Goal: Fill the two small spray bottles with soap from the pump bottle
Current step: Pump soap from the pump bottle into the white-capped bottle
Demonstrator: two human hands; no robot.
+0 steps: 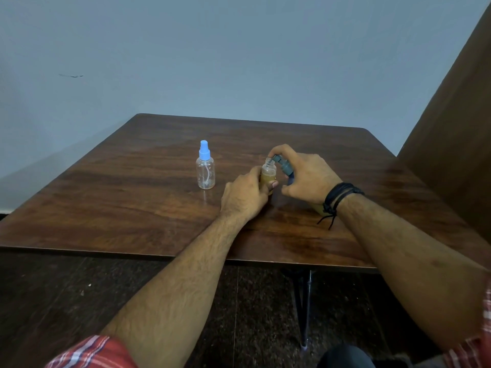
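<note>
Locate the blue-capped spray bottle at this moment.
In the head view the blue-capped spray bottle stands upright on the table, untouched, just left of the left hand.

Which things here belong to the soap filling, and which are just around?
In the job:
open small bottle, partly filled, in left hand
pump head, under right hand
capped spray bottle, looks empty

Just around:
table
black wristbands
</note>
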